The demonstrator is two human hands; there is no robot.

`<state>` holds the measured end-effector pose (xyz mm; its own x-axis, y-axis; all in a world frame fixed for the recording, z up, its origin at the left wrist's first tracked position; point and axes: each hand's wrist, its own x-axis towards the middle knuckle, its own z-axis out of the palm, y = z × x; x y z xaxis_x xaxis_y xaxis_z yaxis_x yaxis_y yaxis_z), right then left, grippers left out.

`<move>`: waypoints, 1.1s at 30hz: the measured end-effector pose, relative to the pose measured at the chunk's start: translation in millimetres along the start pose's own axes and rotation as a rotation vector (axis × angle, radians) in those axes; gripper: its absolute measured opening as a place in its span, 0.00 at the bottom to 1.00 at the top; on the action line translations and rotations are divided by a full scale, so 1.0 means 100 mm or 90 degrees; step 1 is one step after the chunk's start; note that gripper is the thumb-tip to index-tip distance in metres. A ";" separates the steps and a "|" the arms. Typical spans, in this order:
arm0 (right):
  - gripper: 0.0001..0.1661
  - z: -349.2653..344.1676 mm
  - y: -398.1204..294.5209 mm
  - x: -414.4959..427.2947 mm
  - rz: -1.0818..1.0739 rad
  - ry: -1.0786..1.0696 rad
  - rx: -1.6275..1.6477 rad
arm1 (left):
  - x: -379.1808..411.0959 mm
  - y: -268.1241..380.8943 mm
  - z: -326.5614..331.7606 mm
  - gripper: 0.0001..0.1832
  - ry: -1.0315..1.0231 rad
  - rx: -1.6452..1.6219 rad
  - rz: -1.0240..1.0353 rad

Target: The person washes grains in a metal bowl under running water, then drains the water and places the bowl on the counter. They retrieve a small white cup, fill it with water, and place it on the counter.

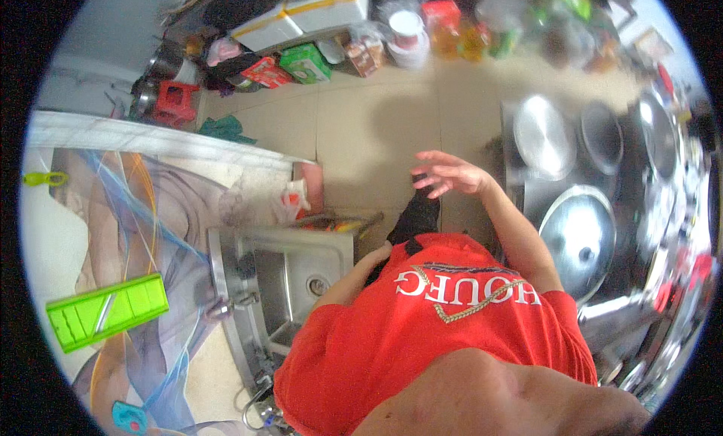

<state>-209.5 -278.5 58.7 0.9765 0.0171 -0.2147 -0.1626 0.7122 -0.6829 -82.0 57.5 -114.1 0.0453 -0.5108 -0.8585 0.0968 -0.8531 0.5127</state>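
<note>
My right hand (452, 173) is held out over the tiled floor (361, 125). Its fingers are spread and nothing is in them. My left hand (382, 256) is low at my hip by my black trousers (415, 216); most of it is hidden, so its grip cannot be made out. Left of that arm is a stainless-steel sink (271, 283) with a drain (318, 286). To the right of my right arm stands a dark stove top (525, 193) that carries a large pan with a shiny lid (579, 241).
More round metal pans (545, 136) rest on the stove. A green slicer (107, 312) hangs or lies on a patterned surface beyond the sink. Boxes, such as a green carton (305, 63), and white tubs (408, 49) line the far floor. A red stool (175, 103) is at far left.
</note>
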 end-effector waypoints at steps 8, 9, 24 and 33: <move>0.25 -1.55 -0.21 1.07 -0.100 0.547 -0.766 | 0.63 1.44 -1.51 0.31 -0.050 0.051 -0.092; 0.25 -1.72 -0.25 1.11 -0.081 0.571 -0.761 | 0.65 1.55 -1.68 0.31 -0.034 0.034 -0.096; 0.44 -2.90 -2.06 5.23 0.333 0.016 -0.692 | 1.36 2.08 -3.65 0.33 0.418 -0.650 -0.007; 0.42 -0.54 -1.66 8.94 0.250 -0.398 -0.834 | 1.42 2.61 -5.78 0.34 0.388 -0.299 -0.017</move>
<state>682.8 -419.2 -57.2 0.6881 0.5821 -0.4332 -0.0980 -0.5170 -0.8504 524.4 -176.6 -108.3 0.5637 -0.2256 -0.7946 0.5109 -0.6606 0.5500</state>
